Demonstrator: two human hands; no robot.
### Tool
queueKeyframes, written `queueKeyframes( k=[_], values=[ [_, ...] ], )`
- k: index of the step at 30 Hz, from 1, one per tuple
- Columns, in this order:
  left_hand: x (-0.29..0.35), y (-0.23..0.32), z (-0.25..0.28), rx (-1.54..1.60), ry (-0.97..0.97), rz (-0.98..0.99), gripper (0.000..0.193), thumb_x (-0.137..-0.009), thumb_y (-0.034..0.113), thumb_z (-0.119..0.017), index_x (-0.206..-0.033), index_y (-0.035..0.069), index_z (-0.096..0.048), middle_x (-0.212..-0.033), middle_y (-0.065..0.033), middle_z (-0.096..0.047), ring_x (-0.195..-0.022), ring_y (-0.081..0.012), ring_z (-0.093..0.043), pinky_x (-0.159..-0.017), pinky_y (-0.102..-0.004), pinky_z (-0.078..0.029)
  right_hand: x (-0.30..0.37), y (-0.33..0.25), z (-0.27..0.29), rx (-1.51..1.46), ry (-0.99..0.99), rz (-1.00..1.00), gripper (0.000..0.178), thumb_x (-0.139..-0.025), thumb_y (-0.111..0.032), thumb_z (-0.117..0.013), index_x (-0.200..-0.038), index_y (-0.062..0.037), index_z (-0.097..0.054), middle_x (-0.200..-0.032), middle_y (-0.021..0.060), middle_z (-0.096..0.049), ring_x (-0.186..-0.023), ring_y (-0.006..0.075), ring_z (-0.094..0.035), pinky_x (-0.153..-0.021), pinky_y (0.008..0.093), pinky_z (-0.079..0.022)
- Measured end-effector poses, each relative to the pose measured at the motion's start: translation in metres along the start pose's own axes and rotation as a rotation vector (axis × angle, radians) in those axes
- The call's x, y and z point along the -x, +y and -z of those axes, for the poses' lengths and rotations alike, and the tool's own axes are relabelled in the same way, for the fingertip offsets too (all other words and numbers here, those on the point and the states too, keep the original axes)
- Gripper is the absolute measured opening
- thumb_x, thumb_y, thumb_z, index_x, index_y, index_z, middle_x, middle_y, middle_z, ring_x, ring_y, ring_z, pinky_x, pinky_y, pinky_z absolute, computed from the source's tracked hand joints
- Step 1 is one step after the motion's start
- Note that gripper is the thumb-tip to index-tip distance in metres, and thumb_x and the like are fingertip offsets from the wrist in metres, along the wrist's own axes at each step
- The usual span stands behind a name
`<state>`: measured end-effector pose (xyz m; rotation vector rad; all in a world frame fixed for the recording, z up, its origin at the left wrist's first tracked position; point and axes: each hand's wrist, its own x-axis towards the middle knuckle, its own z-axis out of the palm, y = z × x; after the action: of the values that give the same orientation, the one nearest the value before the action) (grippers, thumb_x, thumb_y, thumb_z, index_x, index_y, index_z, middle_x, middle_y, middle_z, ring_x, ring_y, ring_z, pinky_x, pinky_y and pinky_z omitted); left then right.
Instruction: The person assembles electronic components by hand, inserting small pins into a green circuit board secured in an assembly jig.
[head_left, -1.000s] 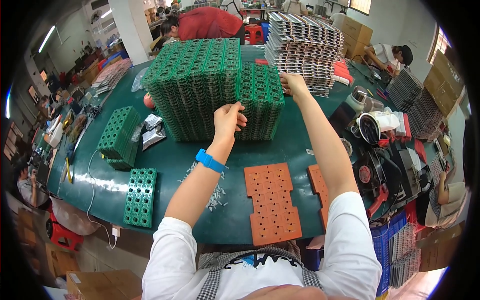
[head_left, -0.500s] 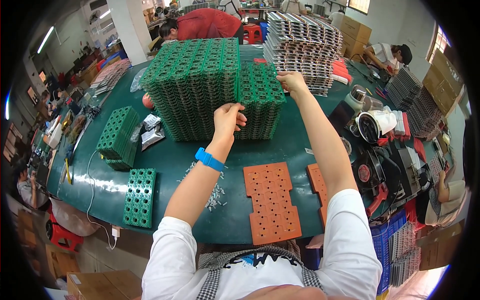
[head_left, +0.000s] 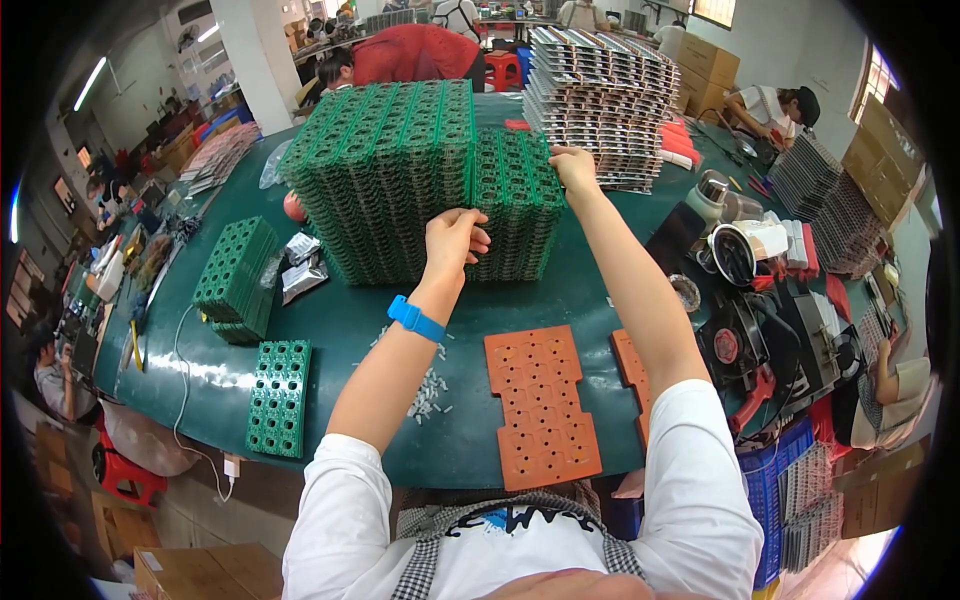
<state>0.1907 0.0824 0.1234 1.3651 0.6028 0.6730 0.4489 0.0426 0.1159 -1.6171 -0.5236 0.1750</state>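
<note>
Both my hands are at the shorter stack of green circuit boards (head_left: 512,245), which stands against a taller, wider stack of green circuit boards (head_left: 375,215). At its near left corner my left hand (head_left: 455,240) pinches the edge of the top circuit board (head_left: 515,168) between thumb and forefinger, the other fingers curled. My right hand (head_left: 577,171) is closed on the right edge of that board, its fingertips partly hidden. The board lies level on the stack or just above it; I cannot tell which. A blue band (head_left: 417,318) circles my left wrist.
Orange perforated plates (head_left: 543,405) lie near the front edge, beside scattered small white pieces (head_left: 430,395). More green boards (head_left: 279,398) are at left. Stacked metal-edged panels (head_left: 600,110) rise behind. A steel flask (head_left: 710,195) and tools crowd the right. A person in red (head_left: 415,50) bends across the table.
The view has shifted very slightly. Both hands keep nearly the same place at the shorter stack.
</note>
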Motion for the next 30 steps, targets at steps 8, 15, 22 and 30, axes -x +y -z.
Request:
queueKeyframes(
  k=[8,15,22,30],
  values=[
    [0.003,-0.003,0.004,0.002,0.01,0.009,0.024,-0.092,0.025,-0.055,-0.087,0.004,-0.065,-0.064,-0.0045,-0.064,-0.054,-0.0114,-0.06,-0.044,-0.0234,-0.04,-0.013,0.013,-0.005,0.139,0.056,0.069,0.033,-0.082,-0.027,-0.063,-0.103,-0.0036,-0.071,-0.1,0.0173,-0.07,-0.096,0.029,-0.067,-0.088,0.0365,-0.048],
    [0.031,-0.004,0.056,-0.196,-0.064,-0.063,0.025,-0.092,0.027,-0.055,-0.089,0.004,-0.064,-0.072,-0.0048,-0.066,-0.061,-0.0109,-0.06,-0.052,-0.0233,-0.043,0.066,-0.011,0.046,-0.171,-0.114,-0.164,0.058,-0.096,-0.052,-0.042,-0.127,-0.0036,-0.055,-0.129,0.0087,-0.056,-0.122,0.0211,-0.048,-0.095,0.042,-0.037],
    [0.125,-0.024,0.238,-0.736,0.263,-0.317,0.025,-0.087,0.018,-0.066,-0.105,0.0,-0.066,-0.094,-0.0101,-0.069,-0.088,-0.0185,-0.064,-0.079,-0.0299,-0.049,0.291,0.026,0.138,0.284,-0.524,0.024,0.064,-0.099,-0.041,-0.044,-0.143,0.005,-0.032,-0.15,0.0207,-0.032,-0.141,0.0289,-0.028,-0.116,0.0375,-0.021],
    [0.195,-0.075,0.363,-1.398,0.576,0.195,0.08,-0.074,0.058,-0.07,-0.117,-0.008,-0.059,-0.107,-0.03,-0.062,-0.101,-0.0422,-0.06,-0.09,-0.0462,-0.046,0.423,0.049,0.129,0.756,-0.465,0.3,0.06,-0.087,-0.026,-0.065,-0.136,-0.0008,-0.042,-0.147,0.0236,-0.028,-0.134,0.0403,-0.031,-0.109,0.0456,-0.031]
  ],
)
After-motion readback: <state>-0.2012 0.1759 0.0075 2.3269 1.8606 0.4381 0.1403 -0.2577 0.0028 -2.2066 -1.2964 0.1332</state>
